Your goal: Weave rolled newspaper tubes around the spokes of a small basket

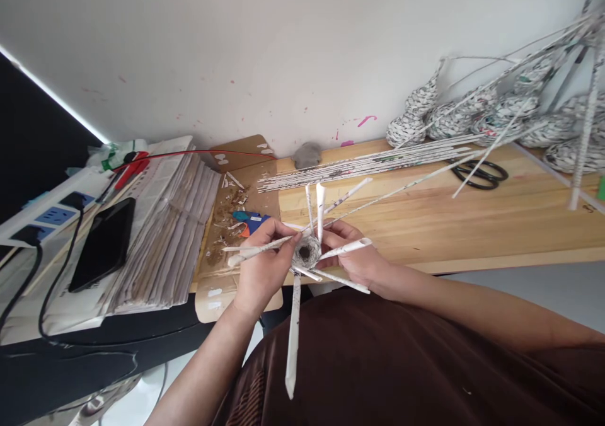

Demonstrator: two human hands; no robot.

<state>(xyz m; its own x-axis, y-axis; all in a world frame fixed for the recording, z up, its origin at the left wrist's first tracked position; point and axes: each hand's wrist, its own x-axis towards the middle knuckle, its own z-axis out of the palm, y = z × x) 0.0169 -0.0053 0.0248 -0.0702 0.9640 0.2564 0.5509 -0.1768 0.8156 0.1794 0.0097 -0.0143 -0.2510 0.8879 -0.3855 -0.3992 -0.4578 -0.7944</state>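
Between my hands is a small round woven paper piece (311, 257) with a dark hole in its middle. Several rolled paper tubes (293, 331) stick out from it all round. My left hand (267, 265) pinches its left side, thumb and fingers closed by a tube. Curled about the right side is my right hand (352, 253), its fingers partly behind the weaving. One long thin paper tube (401, 189) runs from the piece up to the right over the table. A blue and orange glue gun (255, 223) lies just beyond my left hand.
Left stands a newspaper stack (165, 237) with a phone (103, 243) and a power strip (51, 215). Cardboard (212, 265) bears paper scraps. Paper tubes (350, 167), black scissors (479, 174) and several woven gourd shapes (409, 126) occupy the wooden table (425, 230).
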